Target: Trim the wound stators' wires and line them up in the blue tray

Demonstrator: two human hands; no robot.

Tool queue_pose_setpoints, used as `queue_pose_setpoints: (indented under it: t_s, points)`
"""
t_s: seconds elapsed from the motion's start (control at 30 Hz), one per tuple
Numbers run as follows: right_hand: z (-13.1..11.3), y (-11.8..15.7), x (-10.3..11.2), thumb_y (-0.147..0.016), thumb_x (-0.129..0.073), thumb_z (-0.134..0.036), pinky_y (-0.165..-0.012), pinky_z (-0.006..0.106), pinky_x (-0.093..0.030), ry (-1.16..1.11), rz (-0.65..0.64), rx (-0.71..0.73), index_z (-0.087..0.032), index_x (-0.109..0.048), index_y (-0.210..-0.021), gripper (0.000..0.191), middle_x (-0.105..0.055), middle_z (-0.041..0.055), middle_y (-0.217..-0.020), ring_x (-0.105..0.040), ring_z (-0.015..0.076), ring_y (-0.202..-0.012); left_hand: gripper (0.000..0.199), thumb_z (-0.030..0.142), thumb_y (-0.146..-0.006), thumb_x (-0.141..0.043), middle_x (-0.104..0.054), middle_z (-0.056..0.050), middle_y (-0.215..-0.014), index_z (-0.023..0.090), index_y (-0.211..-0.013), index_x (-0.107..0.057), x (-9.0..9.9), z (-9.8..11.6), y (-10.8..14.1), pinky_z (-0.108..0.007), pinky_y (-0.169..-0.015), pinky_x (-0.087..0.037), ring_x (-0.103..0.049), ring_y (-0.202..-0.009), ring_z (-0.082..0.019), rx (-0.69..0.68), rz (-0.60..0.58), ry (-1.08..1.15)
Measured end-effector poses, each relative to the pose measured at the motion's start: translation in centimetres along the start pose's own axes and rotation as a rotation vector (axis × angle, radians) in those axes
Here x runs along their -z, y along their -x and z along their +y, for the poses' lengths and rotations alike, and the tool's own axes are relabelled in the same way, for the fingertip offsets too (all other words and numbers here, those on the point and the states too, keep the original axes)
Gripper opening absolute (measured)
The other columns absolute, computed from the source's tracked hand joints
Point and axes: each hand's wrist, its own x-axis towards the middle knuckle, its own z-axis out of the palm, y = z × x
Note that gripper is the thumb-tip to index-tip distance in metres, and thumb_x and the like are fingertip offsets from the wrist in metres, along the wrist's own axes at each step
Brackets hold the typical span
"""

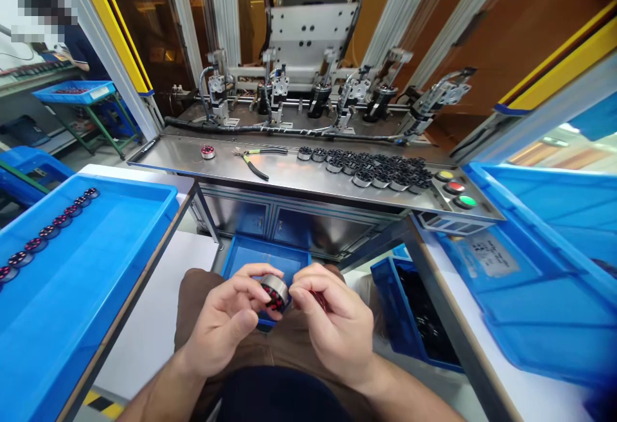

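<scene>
Above my lap, my left hand [231,316] grips a wound motor stator [276,290] by its silvery rim, the red windings turned toward me. Just to its right, my right hand [332,319] is pinched shut on thin red wire [319,300], part of which shows past the fingers. Whether this wire runs on to the stator cannot be seen. On the steel ledge in front lie another red-wound stator [207,151] and a pair of cutting pliers [258,160] with green and black handles. Many unwound black stator cores [371,168] cluster to the right of the pliers.
A blue tray [110,236] at left carries a row of wound stators [49,232]. Ahead stands a winding machine [308,88]. Push buttons [454,187] sit at the ledge's right end, beside blue bins [530,268]. Another person [81,43] is at far left.
</scene>
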Motion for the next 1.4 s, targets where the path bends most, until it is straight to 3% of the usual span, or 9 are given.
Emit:
queue_pose_setpoints:
  t_s: [0.1,0.2,0.3,0.37,0.47,0.7,0.87,1.0,1.4]
  points:
    - [-0.1,-0.1,0.1,-0.091,-0.059,-0.009,-0.058,0.022,-0.047,-0.022,-0.014,0.021,-0.018,-0.063,-0.075,0.018,-0.061,-0.0003,-0.066,-0.058,0.0106,-0.061,0.009,0.028,-0.091,-0.068,-0.067,-0.006,-0.122,0.024,-0.099,-0.067,-0.4,0.3,0.1,-0.038,-0.105,-0.047,-0.059,-0.124,-0.023,-0.052,0.042,0.049]
    - [0.0,0.0,0.6,-0.089,-0.060,-0.006,-0.059,0.023,-0.051,0.003,-0.061,0.136,-0.017,-0.064,-0.082,0.013,-0.064,0.0017,-0.069,-0.062,0.0123,-0.064,0.029,0.033,-0.084,-0.076,-0.068,-0.005,-0.122,0.026,-0.108,-0.062,-0.6,0.2,0.0,-0.037,-0.104,-0.048,-0.056,-0.130,-0.025,-0.026,0.086,0.124]
    - [0.1,0.1,1.3,-0.089,-0.060,-0.007,-0.062,0.024,-0.056,0.080,-0.105,0.256,-0.017,-0.065,-0.089,0.012,-0.068,0.0043,-0.075,-0.067,0.0142,-0.069,0.045,0.044,-0.079,-0.079,-0.070,-0.007,-0.108,0.021,-0.113,-0.060,-0.6,-0.2,-0.1,-0.027,-0.086,-0.054,-0.069,-0.102,-0.019,0.182,0.043,0.124]
    - [0.0,0.2,1.7,-0.091,-0.059,-0.009,-0.061,0.024,-0.057,0.123,-0.123,0.297,-0.017,-0.065,-0.091,0.010,-0.069,0.0047,-0.076,-0.068,0.0142,-0.068,0.039,0.044,-0.084,-0.074,-0.071,-0.004,-0.087,0.019,-0.109,-0.058,-0.6,-0.4,-0.1,-0.024,-0.073,-0.055,-0.070,-0.077,-0.013,0.304,-0.029,0.139]
    - [-0.2,0.2,1.9,-0.093,-0.058,-0.011,-0.059,0.025,-0.056,0.133,-0.123,0.288,-0.018,-0.066,-0.091,0.010,-0.068,0.0038,-0.073,-0.066,0.0141,-0.065,0.027,0.037,-0.090,-0.069,-0.071,-0.002,-0.079,0.020,-0.107,-0.056,-0.8,-0.5,-0.1,-0.024,-0.068,-0.054,-0.070,-0.071,-0.013,0.309,-0.032,0.131]
    - [-0.1,0.8,0.7,-0.092,-0.059,-0.012,-0.056,0.024,-0.048,-0.047,0.012,-0.004,-0.018,-0.064,-0.077,0.017,-0.062,0.0015,-0.067,-0.058,0.0129,-0.062,0.029,0.025,-0.086,-0.073,-0.066,-0.004,-0.105,0.025,-0.112,-0.061,-1.1,-0.9,0.1,-0.029,-0.080,-0.056,-0.069,-0.088,-0.016,0.017,0.056,-0.128]
    - [1.0,1.8,-0.2,-0.093,-0.063,-0.031,-0.055,0.023,-0.044,-0.490,-0.018,-0.444,-0.017,-0.061,-0.067,0.029,-0.056,-0.0008,-0.062,-0.052,0.0107,-0.057,0.061,0.005,-0.073,-0.082,-0.069,-0.005,-0.118,0.032,-0.124,-0.060,-0.9,-0.9,0.1,-0.032,-0.094,-0.053,-0.065,-0.111,-0.021,-0.303,0.102,-0.547]
    - [1.5,2.3,-0.7,-0.086,-0.072,-0.041,-0.050,0.021,-0.041,-0.744,-0.027,-0.726,-0.016,-0.061,-0.066,0.034,-0.055,-0.0014,-0.060,-0.048,0.0091,-0.052,0.071,0.005,-0.069,-0.084,-0.071,-0.005,-0.117,0.032,-0.130,-0.058,-0.8,-0.9,0.3,-0.033,-0.095,-0.054,-0.068,-0.109,-0.022,-0.357,0.125,-0.664]
    - [1.3,2.1,-1.2,-0.082,-0.075,-0.042,-0.049,0.021,-0.041,-0.757,-0.029,-0.791,-0.016,-0.060,-0.063,0.036,-0.056,-0.0008,-0.058,-0.047,0.0093,-0.051,0.068,0.008,-0.064,-0.088,-0.075,-0.008,-0.111,0.026,-0.125,-0.063,-0.3,-1.2,0.6,-0.035,-0.091,-0.057,-0.071,-0.102,-0.025,-0.324,0.200,-0.657]
